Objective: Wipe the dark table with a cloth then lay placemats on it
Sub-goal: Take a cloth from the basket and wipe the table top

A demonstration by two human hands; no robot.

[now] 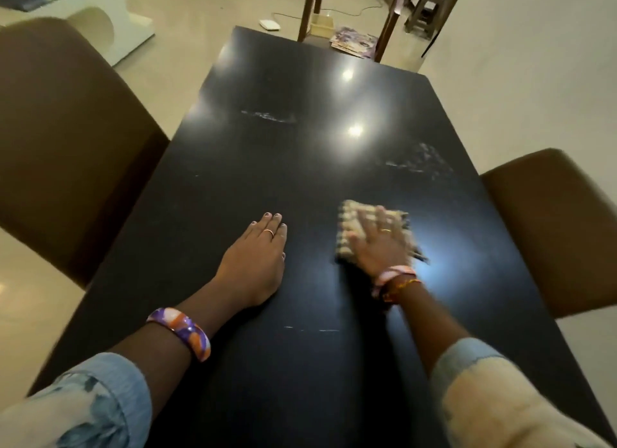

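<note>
The dark table (300, 153) stretches away from me, glossy, with pale smears near its middle and right side. My left hand (257, 257) lies flat on the tabletop, fingers straight and together. My right hand (380, 240) presses flat on a beige and dark checked cloth (347, 227) on the table's right half; the hand and cloth are motion-blurred. A stack of purple patterned placemats (354, 42) lies on a chair beyond the table's far end.
Brown upholstered chairs stand at the left (66, 153) and right (554, 227) of the table. A wooden-legged chair (310, 13) stands at the far end. Pale tiled floor (187, 33) surrounds the table, with a small white object and a cable.
</note>
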